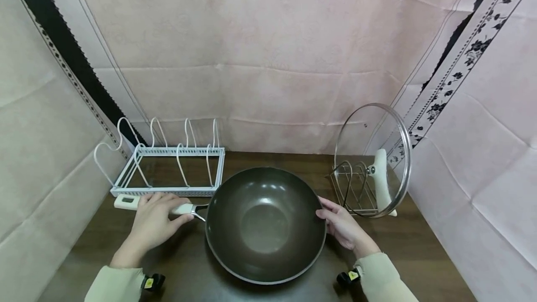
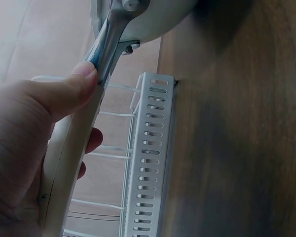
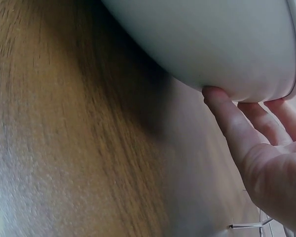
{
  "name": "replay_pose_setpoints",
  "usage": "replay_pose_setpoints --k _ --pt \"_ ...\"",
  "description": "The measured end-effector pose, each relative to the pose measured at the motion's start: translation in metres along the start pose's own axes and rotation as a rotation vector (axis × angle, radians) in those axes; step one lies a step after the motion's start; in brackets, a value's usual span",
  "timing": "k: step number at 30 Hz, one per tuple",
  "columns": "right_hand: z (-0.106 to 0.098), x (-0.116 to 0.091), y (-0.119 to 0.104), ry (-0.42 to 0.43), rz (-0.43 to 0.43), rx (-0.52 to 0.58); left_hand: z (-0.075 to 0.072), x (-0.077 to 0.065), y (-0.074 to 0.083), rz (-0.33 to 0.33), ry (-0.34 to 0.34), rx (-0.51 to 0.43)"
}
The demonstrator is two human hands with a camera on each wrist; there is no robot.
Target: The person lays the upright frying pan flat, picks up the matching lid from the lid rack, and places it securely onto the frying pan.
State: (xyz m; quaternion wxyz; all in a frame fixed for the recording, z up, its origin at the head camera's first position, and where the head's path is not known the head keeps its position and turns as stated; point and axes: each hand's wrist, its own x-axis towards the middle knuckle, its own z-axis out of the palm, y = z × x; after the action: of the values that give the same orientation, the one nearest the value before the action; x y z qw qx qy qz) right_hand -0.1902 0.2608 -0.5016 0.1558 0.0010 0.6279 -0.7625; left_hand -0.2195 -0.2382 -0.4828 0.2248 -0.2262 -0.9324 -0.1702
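A dark-lined wok (image 1: 265, 229) with a pale outer wall (image 3: 222, 44) is at the middle front, its inside facing up. My left hand (image 1: 156, 220) grips its cream handle (image 2: 71, 160), thumb laid along the top close to the metal neck. At the opposite side, my right hand (image 1: 341, 224) holds the wok by its edge. There the thumb lies over the rim while the fingers support the pale wall from below. In the right wrist view, the wok's underside stands above the wooden table (image 3: 64, 133). Nothing is inside the wok.
Just behind the handle stands a white dish rack (image 1: 178, 192) with upright wire loops. To the back right, a glass lid (image 1: 403, 153) with a white handle (image 1: 381, 178) leans upright in a small wire rack (image 1: 354, 190). Pale cloth walls (image 1: 268, 50) enclose the table.
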Motion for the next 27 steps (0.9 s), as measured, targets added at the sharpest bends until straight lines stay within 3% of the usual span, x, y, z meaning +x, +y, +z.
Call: replay_pose_setpoints --k 19,27 --pt "0.0002 0.0037 0.0013 -0.004 -0.010 -0.024 0.0002 -0.0013 -0.0006 0.017 0.015 0.014" --pt "-0.0004 0.0025 0.0005 0.034 0.008 -0.012 0.0011 0.0043 0.0013 0.024 0.010 0.017"
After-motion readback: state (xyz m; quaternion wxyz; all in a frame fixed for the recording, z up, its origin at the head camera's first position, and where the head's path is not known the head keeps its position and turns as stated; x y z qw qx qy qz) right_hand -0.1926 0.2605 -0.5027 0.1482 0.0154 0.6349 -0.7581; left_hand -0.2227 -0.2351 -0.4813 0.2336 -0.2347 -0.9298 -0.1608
